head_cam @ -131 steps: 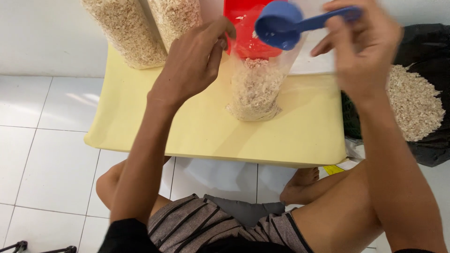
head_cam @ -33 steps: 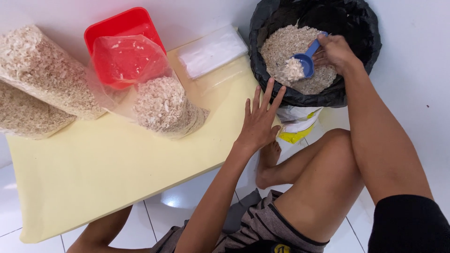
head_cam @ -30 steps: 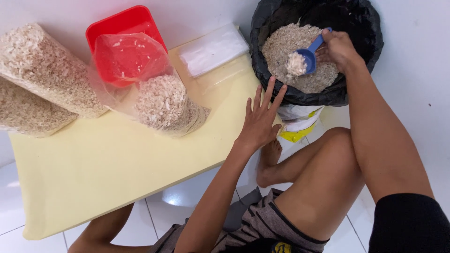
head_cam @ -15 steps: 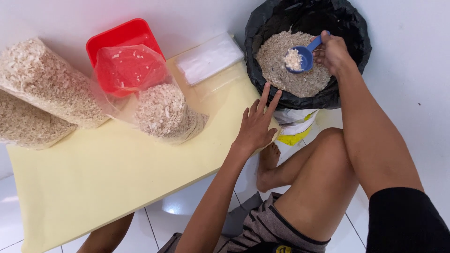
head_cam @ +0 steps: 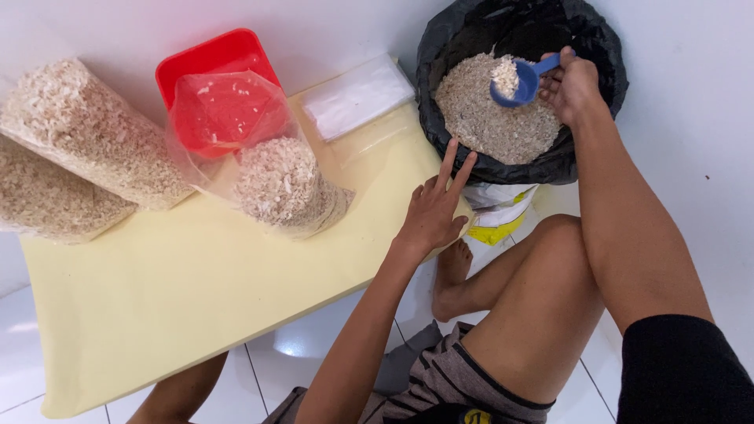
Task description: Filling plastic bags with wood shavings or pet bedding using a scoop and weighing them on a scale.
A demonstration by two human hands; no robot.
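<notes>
While the left hand [head_cam: 430,216] stays flat and open on the pale yellow table [head_cam: 196,290] edge, the right hand [head_cam: 572,82] has lifted the blue scoop [head_cam: 521,82] heaped with flakes above the black bag [head_cam: 585,47] of flakes, where a moment ago it sat lower in the pile. Gripped by its handle, the scoop runs bowl-left, handle up-right. A half-filled clear bag [head_cam: 267,169] stands beside a red tub [head_cam: 216,59].

Heaped blue scoop [head_cam: 518,82] over flakes [head_cam: 487,118]
</notes>
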